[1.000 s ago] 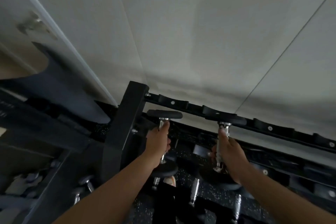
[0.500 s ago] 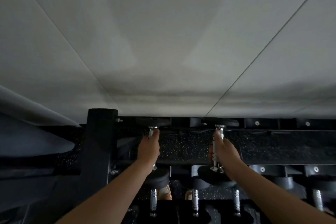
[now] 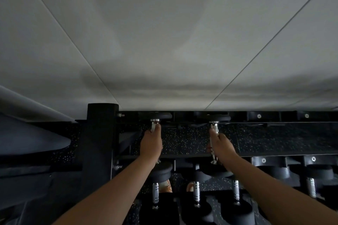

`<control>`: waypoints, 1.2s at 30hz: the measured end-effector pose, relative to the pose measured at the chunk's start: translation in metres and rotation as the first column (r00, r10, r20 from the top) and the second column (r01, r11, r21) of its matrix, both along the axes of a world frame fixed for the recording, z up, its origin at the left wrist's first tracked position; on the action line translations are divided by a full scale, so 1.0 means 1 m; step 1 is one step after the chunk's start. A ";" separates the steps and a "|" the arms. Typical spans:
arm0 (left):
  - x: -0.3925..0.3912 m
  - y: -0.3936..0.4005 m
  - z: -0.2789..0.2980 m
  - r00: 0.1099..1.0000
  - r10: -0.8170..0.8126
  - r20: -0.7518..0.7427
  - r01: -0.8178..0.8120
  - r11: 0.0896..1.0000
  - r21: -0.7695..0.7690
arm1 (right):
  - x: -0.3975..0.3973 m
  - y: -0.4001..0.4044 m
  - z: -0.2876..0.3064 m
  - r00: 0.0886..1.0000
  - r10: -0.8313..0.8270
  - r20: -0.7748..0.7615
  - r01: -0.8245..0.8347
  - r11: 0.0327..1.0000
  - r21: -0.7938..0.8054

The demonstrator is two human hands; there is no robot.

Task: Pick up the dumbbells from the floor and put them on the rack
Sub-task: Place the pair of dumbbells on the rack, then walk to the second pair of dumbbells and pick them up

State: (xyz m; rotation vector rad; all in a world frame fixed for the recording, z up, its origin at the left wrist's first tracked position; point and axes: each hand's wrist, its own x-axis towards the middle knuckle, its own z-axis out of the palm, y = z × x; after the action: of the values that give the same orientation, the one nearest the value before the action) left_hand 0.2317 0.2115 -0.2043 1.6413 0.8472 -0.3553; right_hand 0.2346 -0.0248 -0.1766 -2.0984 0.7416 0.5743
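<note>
Both hands are clenched on chrome-handled black dumbbells — left hand (image 3: 151, 143) on one (image 3: 161, 171), right hand (image 3: 222, 147) on another (image 3: 213, 127) — at the black metal rack's (image 3: 100, 142) top tier.

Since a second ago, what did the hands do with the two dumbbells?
Both dumbbells went forward and down onto the top rail of the rack, which now looks level since the head turned. The left hand and right hand kept their grip on the left dumbbell and right dumbbell. The dumbbells on the lower shelf stayed put.
</note>
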 end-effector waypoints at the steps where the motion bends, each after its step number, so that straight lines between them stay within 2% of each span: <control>1: -0.002 0.000 0.001 1.000 -0.005 -0.003 0.005 1.000 0.006 | -0.001 -0.001 0.000 1.000 -0.001 -0.004 0.001 1.000 0.000; 6: -0.014 -0.003 0.011 1.000 -0.029 0.001 0.029 0.999 0.019 | -0.006 -0.004 0.000 0.998 0.036 -0.057 -0.035 0.999 0.016; 9: -0.020 -0.003 0.022 0.997 -0.074 0.014 0.072 0.993 0.091 | -0.012 -0.005 0.012 0.995 0.081 -0.056 -0.081 0.997 -0.006; 12: -0.033 -0.004 0.038 0.994 -0.107 0.032 0.101 0.985 0.137 | -0.026 -0.008 0.028 0.994 0.106 -0.009 -0.107 0.994 -0.028; 15: -0.053 -0.006 0.057 0.983 -0.136 0.122 0.111 0.975 0.194 | -0.049 -0.009 0.048 0.979 0.178 0.098 -0.176 0.984 -0.033; 21: -0.131 -0.007 0.105 0.901 -0.187 0.391 0.062 0.948 0.311 | -0.116 0.000 0.089 0.858 0.395 0.329 -0.375 0.919 -0.124; 24: -0.190 0.002 0.113 0.892 -0.197 0.406 0.037 0.929 0.368 | -0.152 0.016 0.096 0.771 0.509 0.382 -0.476 0.860 -0.185; 28: -0.288 0.033 0.106 0.935 -0.102 0.338 -0.060 0.897 0.437 | -0.201 0.058 0.092 0.668 0.627 0.400 -0.597 0.773 -0.215; 32: -0.385 0.084 0.086 0.968 0.080 0.237 -0.184 0.871 0.456 | -0.251 0.116 0.075 0.572 0.745 0.344 -0.743 0.648 -0.166; 36: -0.468 0.133 0.063 0.952 0.264 0.154 -0.306 0.812 0.497 | -0.298 0.174 0.057 0.455 0.815 0.358 -0.839 0.527 -0.135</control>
State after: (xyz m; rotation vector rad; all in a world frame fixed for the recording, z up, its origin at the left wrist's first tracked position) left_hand -0.2364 0.3449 -0.1418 1.9632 1.1823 0.1709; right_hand -0.0631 0.1496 -0.1193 -2.3237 -0.6284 0.6346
